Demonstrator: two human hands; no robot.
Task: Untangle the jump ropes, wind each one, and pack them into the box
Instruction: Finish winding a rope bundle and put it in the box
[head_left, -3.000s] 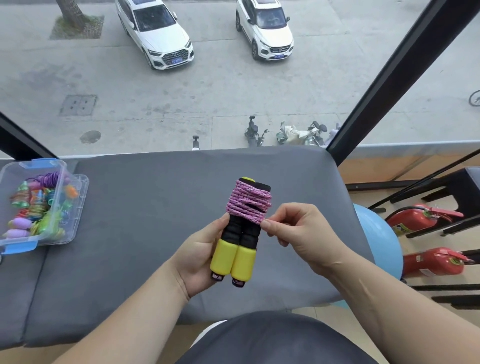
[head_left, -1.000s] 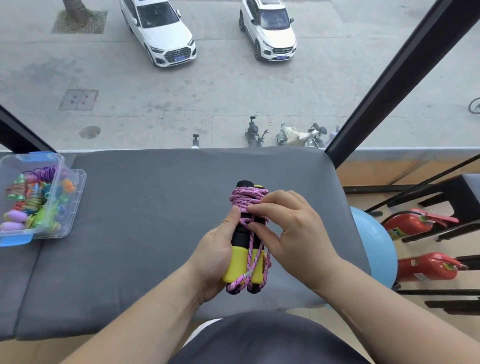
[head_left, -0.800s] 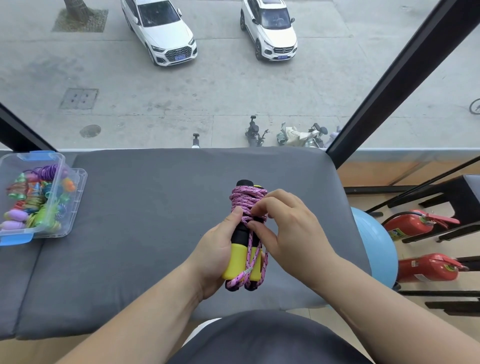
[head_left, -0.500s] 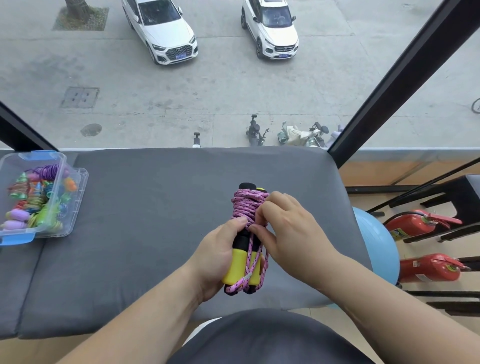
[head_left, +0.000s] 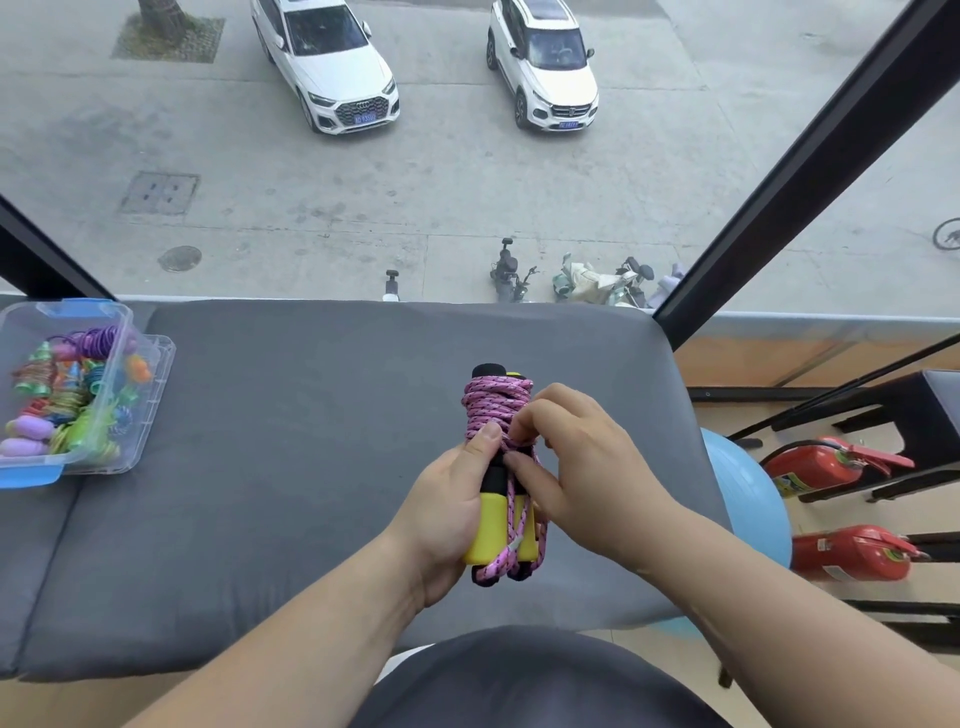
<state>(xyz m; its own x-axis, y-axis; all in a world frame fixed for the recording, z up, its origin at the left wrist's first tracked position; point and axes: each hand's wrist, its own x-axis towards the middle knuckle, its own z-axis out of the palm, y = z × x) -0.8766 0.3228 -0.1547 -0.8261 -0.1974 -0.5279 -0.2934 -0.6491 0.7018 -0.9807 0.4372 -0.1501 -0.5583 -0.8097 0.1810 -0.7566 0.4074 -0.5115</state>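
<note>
**While one rope is being tied off, the box waits at nine o'clock**

Since the clear box (head_left: 156, 374) at nine o'clock on the grey padded worktop (head_left: 311, 441) holds a jumble of coloured wound ropes, I cannot count them; there is one box. Near five o'clock, the left hand (head_left: 447, 499) has its fingers curled round two handles (head_left: 491, 525) held side by side, thumb pressing on the cord. One pink jump rope (head_left: 496, 410) is coiled round their upper ends, a loop trailing down past the yellow parts. At its three o'clock, the right hand (head_left: 587, 467) pinches a strand at the coil's lower edge. The braided cord looks light, soft and limp, apt to slip loose; the stiff foam handles seem the safest hold.
</note>
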